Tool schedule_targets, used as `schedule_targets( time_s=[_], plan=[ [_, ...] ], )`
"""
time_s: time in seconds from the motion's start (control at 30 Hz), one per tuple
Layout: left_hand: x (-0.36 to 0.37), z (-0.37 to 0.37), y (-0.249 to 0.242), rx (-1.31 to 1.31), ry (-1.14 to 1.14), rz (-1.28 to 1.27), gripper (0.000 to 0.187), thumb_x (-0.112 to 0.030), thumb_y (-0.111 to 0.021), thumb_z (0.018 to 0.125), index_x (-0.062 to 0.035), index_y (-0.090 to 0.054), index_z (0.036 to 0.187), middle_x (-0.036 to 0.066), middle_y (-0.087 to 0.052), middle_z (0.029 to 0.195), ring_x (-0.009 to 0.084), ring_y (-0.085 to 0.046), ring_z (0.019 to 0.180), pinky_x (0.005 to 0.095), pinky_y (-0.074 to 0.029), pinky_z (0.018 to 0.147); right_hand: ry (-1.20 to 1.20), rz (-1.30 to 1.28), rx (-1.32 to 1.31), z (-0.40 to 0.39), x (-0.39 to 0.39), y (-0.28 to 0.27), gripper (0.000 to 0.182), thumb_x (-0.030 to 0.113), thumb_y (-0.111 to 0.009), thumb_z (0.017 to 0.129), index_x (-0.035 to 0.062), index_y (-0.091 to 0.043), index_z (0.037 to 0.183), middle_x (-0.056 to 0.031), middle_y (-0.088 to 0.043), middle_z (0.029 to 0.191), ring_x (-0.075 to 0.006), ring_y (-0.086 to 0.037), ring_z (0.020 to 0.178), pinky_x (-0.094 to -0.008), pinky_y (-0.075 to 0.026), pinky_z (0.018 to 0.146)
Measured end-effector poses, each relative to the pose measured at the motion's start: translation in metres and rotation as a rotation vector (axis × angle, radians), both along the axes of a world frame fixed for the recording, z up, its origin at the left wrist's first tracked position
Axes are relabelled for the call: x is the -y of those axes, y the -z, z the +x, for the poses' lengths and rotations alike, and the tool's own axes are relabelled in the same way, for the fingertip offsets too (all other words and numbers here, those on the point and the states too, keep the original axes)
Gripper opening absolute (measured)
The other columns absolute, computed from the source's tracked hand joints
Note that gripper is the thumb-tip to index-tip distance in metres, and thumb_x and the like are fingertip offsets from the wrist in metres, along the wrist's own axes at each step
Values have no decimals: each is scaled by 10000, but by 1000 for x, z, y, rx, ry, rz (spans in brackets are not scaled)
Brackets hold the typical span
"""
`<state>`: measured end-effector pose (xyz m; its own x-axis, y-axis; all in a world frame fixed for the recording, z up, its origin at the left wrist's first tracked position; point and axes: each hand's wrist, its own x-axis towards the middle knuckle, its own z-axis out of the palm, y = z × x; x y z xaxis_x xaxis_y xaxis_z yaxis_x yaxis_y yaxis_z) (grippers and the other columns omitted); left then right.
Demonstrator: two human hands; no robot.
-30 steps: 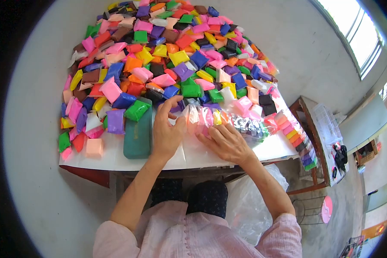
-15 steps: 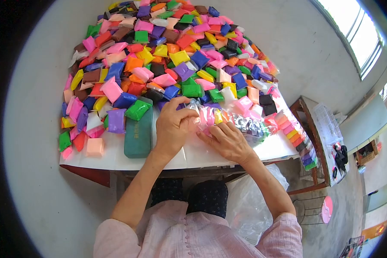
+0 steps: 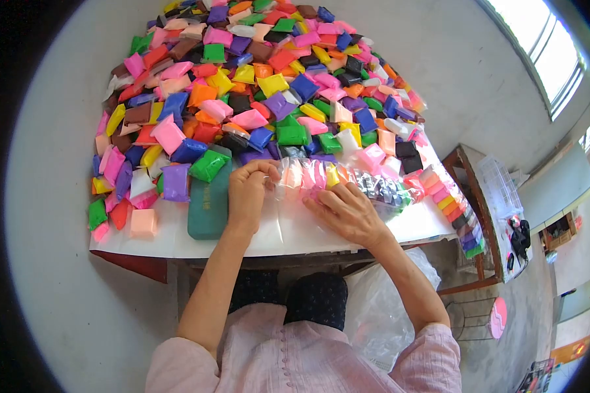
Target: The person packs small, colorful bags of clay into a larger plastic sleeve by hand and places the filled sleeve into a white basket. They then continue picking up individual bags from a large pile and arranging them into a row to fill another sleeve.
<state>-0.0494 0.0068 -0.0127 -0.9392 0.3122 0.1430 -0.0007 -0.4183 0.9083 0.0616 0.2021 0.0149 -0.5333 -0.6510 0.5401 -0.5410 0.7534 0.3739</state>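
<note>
Pale walls (image 3: 59, 170) frame a white-covered worktop (image 3: 278, 239), its far side heaped with bright packets (image 3: 282, 85), as I watch remotely through the head camera. At the near edge, a clear bag (image 3: 381, 188) of packets lies with its long axis running left to right, its right end angled slightly nearer and just beside a second row of packets (image 3: 451, 208). The person's left hand (image 3: 246, 200) is nearer the bag's left end, fingers curled beside the clear film; whether that grip pinches it, I cannot tell. From there, the whole length of the bag stretches away to the right. The right hand (image 3: 349, 213) comes in from the near side, its grip bent around the near edge, left of the bag's middle, grasping it. A green box (image 3: 208, 208) sits just left of the left hand.
</note>
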Motion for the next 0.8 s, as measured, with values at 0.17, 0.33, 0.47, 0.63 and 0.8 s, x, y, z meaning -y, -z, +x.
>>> schedule_targets(
  time_s=[0.17,0.33,0.47,0.63,0.8],
  plan=[
    [9,14,-15,-280,-69,-254,71,-69,-631,799,-2,-624,817,67,-657,965,151,-571,755,285,-457,684,-4,4,-7,-1,-2,4,449,124,-637,720,41,-648,1160,-43,-525,1000,-202,-549,899,-346,-476,801],
    [12,30,-23,-760,-217,-755,381,-137,-729,801,-22,-510,1090,156,-596,1034,332,-590,937,404,-476,818,-13,12,0,-1,-3,1,451,124,-632,716,20,-647,1155,-46,-536,1020,-203,-552,909,-346,-478,810],
    [12,23,-21,-843,-291,-889,663,-111,-760,770,-37,-413,1330,191,-572,1192,381,-575,1040,457,-463,878,-6,20,1,2,-2,-1,455,108,-640,704,10,-648,1148,-58,-567,1038,-210,-583,919,-350,-495,822],
    [8,21,-38,-894,-223,-973,842,-67,-753,744,-45,-324,1468,220,-558,1270,400,-548,1159,470,-428,985,13,48,41,5,-6,0,458,97,-634,720,1,-628,1168,-78,-583,1077,-230,-597,973,-369,-500,875],
    [3,-4,-25,-722,-40,-759,672,-57,-744,757,3,-457,1361,233,-611,1238,335,-614,1141,407,-480,961,34,-142,85,5,-9,4,401,47,-663,772,11,-604,1166,-111,-647,1034,-222,-664,927,-377,-533,816]
  ],
)
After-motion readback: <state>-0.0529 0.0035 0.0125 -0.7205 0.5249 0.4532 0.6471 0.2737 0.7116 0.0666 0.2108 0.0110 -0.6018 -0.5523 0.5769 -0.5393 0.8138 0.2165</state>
